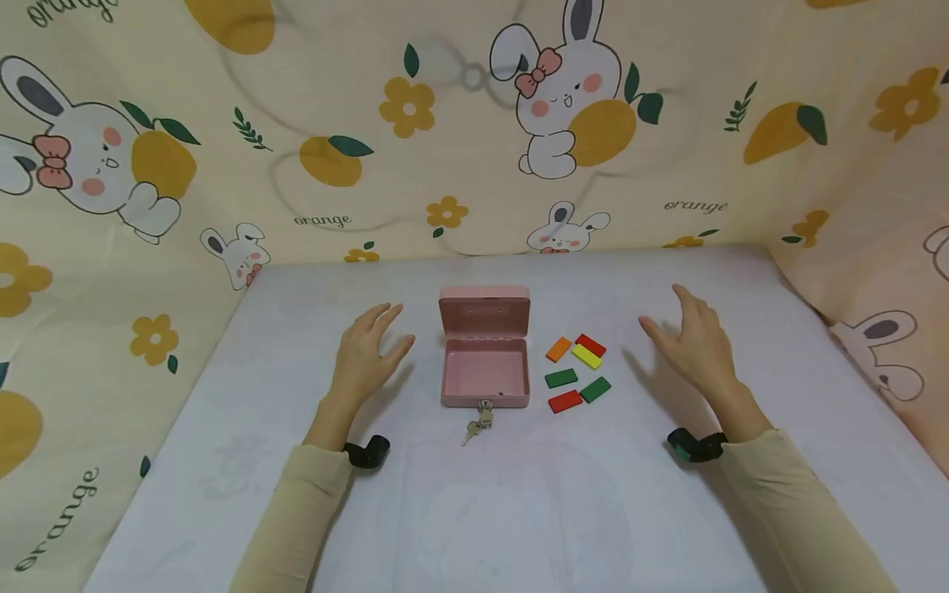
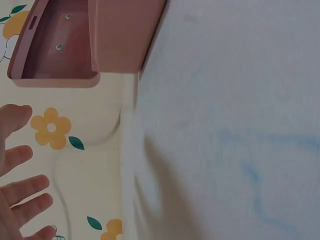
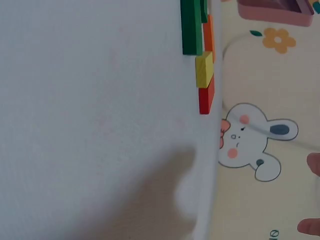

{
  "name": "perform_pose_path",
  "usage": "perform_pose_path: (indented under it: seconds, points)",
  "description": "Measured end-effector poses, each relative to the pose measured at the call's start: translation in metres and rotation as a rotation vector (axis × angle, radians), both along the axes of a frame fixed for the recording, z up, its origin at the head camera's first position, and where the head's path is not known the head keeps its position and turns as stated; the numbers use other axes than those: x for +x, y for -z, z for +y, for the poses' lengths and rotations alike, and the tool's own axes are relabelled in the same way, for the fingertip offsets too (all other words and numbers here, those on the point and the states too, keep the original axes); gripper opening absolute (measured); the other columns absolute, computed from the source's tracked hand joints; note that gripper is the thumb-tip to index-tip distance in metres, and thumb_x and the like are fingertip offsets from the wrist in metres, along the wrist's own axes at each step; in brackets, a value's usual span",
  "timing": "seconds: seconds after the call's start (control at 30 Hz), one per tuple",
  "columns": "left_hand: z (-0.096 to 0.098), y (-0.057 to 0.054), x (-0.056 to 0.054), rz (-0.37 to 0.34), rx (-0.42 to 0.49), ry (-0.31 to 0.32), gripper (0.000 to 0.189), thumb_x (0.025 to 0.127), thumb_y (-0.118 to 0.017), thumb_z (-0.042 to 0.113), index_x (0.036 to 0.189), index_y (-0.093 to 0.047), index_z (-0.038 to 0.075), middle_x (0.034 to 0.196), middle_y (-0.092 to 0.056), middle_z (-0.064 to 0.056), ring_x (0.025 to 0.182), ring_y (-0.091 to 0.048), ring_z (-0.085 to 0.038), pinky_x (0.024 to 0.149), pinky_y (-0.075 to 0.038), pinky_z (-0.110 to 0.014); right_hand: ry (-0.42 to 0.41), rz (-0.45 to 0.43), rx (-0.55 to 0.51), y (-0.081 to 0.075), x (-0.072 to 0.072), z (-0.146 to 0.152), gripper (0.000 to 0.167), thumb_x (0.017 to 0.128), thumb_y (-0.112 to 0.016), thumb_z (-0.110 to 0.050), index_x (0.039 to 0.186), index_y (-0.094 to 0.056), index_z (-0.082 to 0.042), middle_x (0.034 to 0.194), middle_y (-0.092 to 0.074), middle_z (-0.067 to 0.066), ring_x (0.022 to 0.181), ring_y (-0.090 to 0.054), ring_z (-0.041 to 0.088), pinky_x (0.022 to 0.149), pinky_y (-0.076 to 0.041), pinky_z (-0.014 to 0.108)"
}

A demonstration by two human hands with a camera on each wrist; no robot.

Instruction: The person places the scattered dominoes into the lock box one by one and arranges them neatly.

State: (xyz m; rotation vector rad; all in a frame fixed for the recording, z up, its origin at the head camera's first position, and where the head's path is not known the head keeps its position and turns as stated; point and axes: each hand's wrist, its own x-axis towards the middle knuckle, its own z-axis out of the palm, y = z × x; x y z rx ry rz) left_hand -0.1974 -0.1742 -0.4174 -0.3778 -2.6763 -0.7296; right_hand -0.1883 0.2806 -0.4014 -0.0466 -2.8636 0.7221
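A pink metal box (image 1: 486, 403) stands on the table with its lid (image 1: 485, 316) raised, its inside bare. Keys (image 1: 473, 430) hang from the lock at its front. To the right of the box lie several small flat blocks: orange (image 1: 558, 349), yellow (image 1: 586, 357), green (image 1: 561, 378) and red (image 1: 566, 401) among them. My left hand (image 1: 365, 356) hovers left of the box, fingers spread and touching nothing. My right hand (image 1: 693, 342) is held to the right of the blocks, also apart from everything. In the right wrist view, the yellow block (image 3: 204, 70) shows beside a green one.
A white cloth (image 1: 460, 519) covers the table. Behind it and at both sides hangs a cream curtain (image 1: 445, 173) printed with rabbits, oranges and flowers. Each wrist wears a small black camera, as on the left wrist (image 1: 367, 453).
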Motion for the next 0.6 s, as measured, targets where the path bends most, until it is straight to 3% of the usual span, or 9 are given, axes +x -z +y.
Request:
perform_pose_path:
  seconds: [0.23,0.6]
  points:
    - [0.005,0.000,0.005,-0.056,0.128,0.055,0.049,0.090,-0.068,0.029,0.134,-0.056,0.010,0.140,-0.054,-0.018,0.132,-0.050,-0.037,0.109,-0.040,-0.059,-0.026,-0.005,-0.022,-0.003,0.006,-0.005,0.078,0.096,-0.050,-0.049,0.149,-0.025,0.003,0.143,-0.039,0.035,0.130,-0.036,0.054,0.101,-0.034,0.072]
    - [0.009,0.007,0.008,-0.161,0.362,0.212,0.044,0.088,-0.068,0.009,0.130,-0.058,0.005,0.138,-0.055,-0.020,0.132,-0.050,-0.036,0.115,-0.037,-0.053,-0.068,0.035,-0.045,-0.004,0.014,-0.011,0.072,0.097,-0.053,-0.043,0.145,-0.031,0.005,0.134,-0.047,0.036,0.122,-0.043,0.051,0.097,-0.039,0.069]
